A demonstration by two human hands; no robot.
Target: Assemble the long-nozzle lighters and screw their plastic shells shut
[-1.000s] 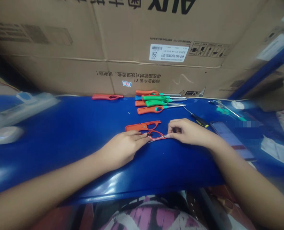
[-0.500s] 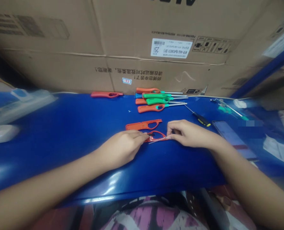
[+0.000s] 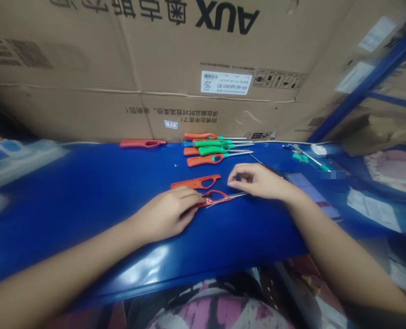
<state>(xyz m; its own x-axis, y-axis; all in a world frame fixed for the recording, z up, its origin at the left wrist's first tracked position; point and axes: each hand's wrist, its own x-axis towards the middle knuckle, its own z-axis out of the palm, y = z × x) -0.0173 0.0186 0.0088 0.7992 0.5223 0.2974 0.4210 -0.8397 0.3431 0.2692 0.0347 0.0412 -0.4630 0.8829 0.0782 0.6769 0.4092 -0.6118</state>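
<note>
An opened orange lighter body [image 3: 216, 198] with a metal tube lies on the blue table [image 3: 86, 192]. My left hand [image 3: 166, 212] rests on its left end, fingers curled and pressing it down. Just above the tube's right part hovers my right hand [image 3: 254, 180], fingers bent in a loose pinch, with nothing I can make out in it. An orange half-shell [image 3: 196, 183] lies just behind the lighter body.
Several orange and green stick lighters [image 3: 216, 148] lie at the table's back, one orange lighter [image 3: 141, 143] apart to the left. A screwdriver [image 3: 267, 167] and a phone [image 3: 308, 187] lie right of my right hand. A big cardboard box [image 3: 189, 68] stands behind. Blurred clutter sits far left and right.
My right hand has lifted off the tube's end and moved slightly up and left. The left hand stays on the lighter body. The camera has shifted, so everything sits lower and further left.
</note>
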